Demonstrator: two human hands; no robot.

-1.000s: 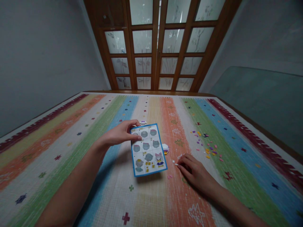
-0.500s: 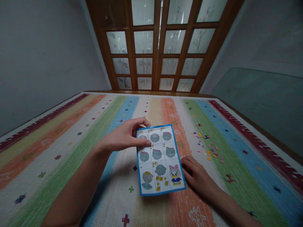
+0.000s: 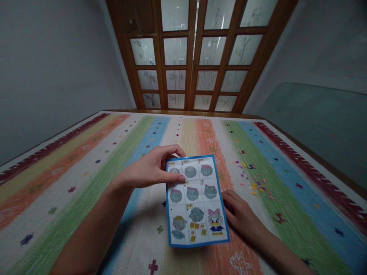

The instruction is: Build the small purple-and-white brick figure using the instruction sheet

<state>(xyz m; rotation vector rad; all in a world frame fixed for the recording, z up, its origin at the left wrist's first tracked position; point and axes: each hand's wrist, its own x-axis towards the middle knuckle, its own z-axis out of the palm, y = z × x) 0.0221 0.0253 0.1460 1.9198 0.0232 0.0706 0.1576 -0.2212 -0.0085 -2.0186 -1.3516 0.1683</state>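
My left hand pinches the upper left corner of an instruction sheet, thumb on the front and fingers behind. The sheet has a blue border and a grid of building steps. Pictured at its lower right is a brick figure with a pink bow and a blue outfit. Close by the sheet's right edge, my right hand rests on the cloth with its fingers curled. Its fingertips are partly hidden, and I cannot make out whether anything is in them.
Small loose bricks in yellow, pink and purple lie scattered right of the sheet, beyond my right hand. A striped, patterned tablecloth covers the table. Wooden doors with glass panes stand past the far edge, between pale walls.
The sheet has come slightly lower and to the right in view, still in my left hand. My right hand has stayed nearly in place.
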